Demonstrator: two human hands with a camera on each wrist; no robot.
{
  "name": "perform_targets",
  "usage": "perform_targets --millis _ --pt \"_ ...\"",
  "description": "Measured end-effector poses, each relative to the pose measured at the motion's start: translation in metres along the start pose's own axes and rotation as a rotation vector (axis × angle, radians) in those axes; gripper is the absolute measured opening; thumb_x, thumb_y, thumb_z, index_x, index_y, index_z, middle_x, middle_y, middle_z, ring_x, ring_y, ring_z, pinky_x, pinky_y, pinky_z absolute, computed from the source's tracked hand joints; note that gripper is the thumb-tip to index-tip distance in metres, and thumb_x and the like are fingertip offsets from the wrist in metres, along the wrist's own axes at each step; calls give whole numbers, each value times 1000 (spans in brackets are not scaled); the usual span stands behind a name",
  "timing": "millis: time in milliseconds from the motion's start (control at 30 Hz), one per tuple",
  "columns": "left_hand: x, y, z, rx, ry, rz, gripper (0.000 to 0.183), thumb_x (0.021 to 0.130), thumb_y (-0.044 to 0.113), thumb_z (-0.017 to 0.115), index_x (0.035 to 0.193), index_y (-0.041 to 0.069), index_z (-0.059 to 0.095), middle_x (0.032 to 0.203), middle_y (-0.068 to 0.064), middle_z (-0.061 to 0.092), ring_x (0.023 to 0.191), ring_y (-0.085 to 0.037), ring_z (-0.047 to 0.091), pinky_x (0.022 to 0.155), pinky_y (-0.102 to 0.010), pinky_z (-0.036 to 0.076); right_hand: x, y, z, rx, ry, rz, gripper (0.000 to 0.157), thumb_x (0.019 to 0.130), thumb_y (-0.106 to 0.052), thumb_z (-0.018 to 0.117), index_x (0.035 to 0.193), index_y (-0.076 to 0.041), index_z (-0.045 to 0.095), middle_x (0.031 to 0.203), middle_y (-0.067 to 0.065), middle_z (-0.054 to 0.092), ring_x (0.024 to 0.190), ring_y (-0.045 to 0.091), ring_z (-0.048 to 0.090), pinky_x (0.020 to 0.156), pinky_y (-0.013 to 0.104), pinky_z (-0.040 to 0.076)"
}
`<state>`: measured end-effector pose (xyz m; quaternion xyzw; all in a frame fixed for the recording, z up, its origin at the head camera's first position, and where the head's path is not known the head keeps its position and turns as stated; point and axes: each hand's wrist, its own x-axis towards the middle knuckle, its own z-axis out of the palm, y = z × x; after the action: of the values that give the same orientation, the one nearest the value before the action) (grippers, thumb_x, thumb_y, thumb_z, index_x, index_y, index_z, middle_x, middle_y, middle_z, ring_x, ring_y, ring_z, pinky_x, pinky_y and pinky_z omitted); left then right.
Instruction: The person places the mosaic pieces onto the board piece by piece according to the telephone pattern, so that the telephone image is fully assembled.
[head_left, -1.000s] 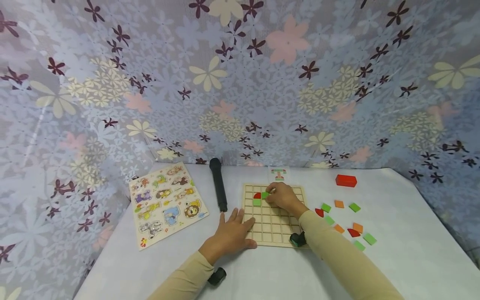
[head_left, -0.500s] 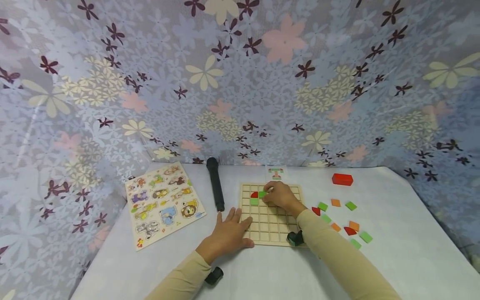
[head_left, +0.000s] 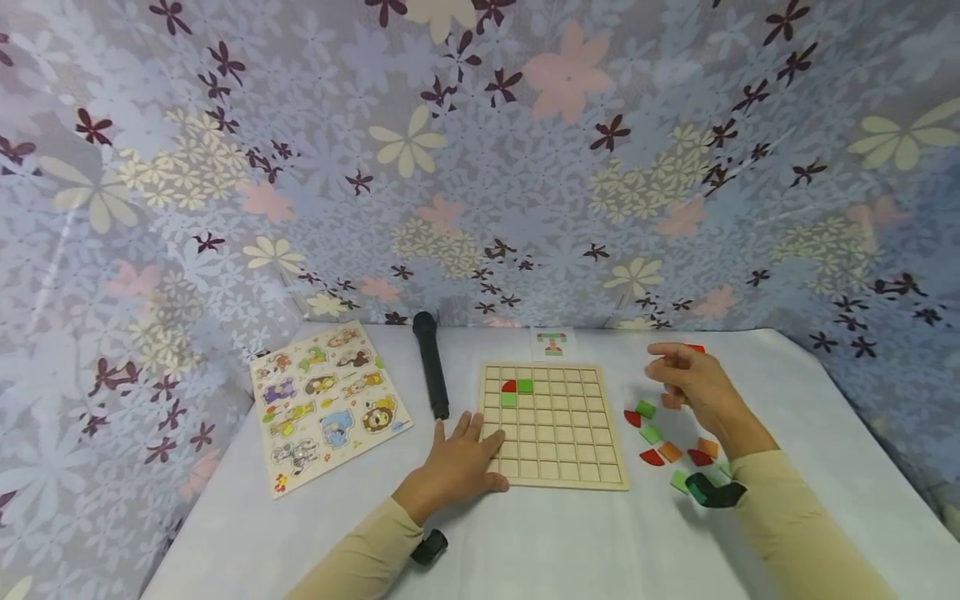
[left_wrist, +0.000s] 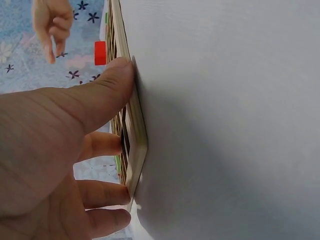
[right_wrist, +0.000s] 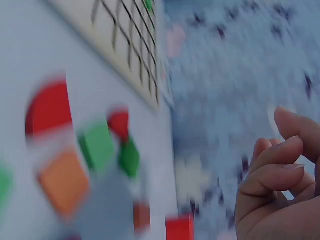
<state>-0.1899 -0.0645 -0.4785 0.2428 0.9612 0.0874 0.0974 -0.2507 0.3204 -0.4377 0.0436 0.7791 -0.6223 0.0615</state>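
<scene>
A wooden grid board (head_left: 562,433) lies on the white table. In its upper left cells sit a red quarter-round piece (head_left: 509,387), a green square (head_left: 525,386) to its right and another green square below it. My left hand (head_left: 453,462) rests at the board's left edge, fingers spread; in the left wrist view the thumb (left_wrist: 117,75) touches the board's side. To the right of the board my right hand (head_left: 693,387) hovers over loose pieces, fingers loosely bent with nothing seen between them. Under it lie orange squares (head_left: 670,452), red quarter-rounds (head_left: 652,457) and green squares (head_left: 650,435).
Behind the board lies a small card (head_left: 551,343) with a coloured T-shaped pattern. An animal puzzle board (head_left: 330,408) is at left, with a black microphone-shaped object (head_left: 431,367) beside it. A red block (right_wrist: 180,228) is partly hidden behind my right hand in the head view.
My right hand has left the green square in the board's upper row and moved right, over the loose pieces. My left hand stays at the board's edge.
</scene>
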Motion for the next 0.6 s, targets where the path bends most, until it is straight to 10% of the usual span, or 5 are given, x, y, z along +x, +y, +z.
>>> perform_targets --millis 233,433,600 --pt "1 1 1 2 14 5 78 86 58 72 151 19 52 161 -23 36 151 -41 29 115 -72 21 -6 20 -59 108 134 71 58 95 -22 75 145 -27 45 93 -15 66 65 12 46 54 27 38" --pt "1 0 2 -7 25 7 78 85 58 73 150 19 53 160 -23 37 150 -42 31 114 -73 21 -4 48 -76 -94 133 206 81 99 -27 68 162 -7 21 87 -16 61 65 13 48 57 28 43" --pt "0 -1 3 -8 21 5 78 86 58 73 151 20 52 161 -23 36 151 -42 29 115 -73 20 -4 62 -78 -236 133 317 76 98 -24 67 158 1 27 79 -2 56 64 18 49 57 30 42"
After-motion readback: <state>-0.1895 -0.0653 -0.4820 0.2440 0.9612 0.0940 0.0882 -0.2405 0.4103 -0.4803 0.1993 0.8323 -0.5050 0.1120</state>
